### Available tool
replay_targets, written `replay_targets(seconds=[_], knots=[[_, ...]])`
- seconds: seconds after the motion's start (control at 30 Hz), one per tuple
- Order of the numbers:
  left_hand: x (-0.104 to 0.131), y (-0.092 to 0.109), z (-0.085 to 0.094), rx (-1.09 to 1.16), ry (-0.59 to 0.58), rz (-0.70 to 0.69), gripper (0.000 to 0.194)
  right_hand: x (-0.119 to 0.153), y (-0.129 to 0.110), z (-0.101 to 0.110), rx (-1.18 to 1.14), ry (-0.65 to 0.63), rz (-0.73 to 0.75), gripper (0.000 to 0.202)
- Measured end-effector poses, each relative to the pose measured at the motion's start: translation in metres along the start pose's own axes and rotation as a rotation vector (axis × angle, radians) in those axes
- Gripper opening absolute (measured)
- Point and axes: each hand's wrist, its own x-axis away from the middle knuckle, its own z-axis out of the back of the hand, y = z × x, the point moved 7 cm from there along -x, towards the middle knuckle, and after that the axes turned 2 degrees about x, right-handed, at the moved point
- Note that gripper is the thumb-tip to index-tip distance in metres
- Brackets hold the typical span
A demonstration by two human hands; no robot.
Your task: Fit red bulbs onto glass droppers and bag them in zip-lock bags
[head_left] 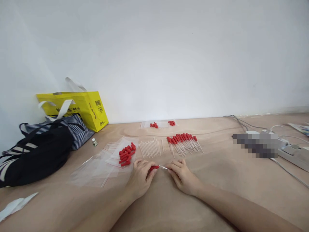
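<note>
My left hand (141, 177) pinches a small red tube-like piece (154, 167) between thumb and fingers. A thin, pale, shiny stick (164, 167) runs from its right end to the closed fingertips of my right hand (182, 177). Whether the stick goes inside the red piece is hidden. Beyond my hands lies a row of thin white sticks (150, 148). To their right, several white sticks with red ends (184, 141) lie side by side. Loose red pieces (126, 154) are heaped on clear plastic bags (96, 167) left of my left hand.
More red pieces (154, 125) lie on clear plastic by the wall. A yellow bag (93, 111), a striped bag (79, 129) and a black bag (53, 148) stand at left near a tiny bottle (94, 142). Cables and a power strip (294, 154) occupy the right side.
</note>
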Motion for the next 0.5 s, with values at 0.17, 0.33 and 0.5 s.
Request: replay_targets(seconds=[0.17,0.33,0.5], knots=[[0.0,-0.001,-0.001,0.061,0.036,0.046,0.017,-0.001,-0.007,0.001,0.024,0.03,0.012,0.03],[0.002,0.001,0.001,0.088,0.061,0.044,0.018,-0.002,-0.011,0.002,0.136,0.033,0.063,0.029],[0.004,0.008,-0.001,0.05,0.023,-0.019,0.015,-0.001,-0.013,0.006,0.299,0.057,0.151,0.033]])
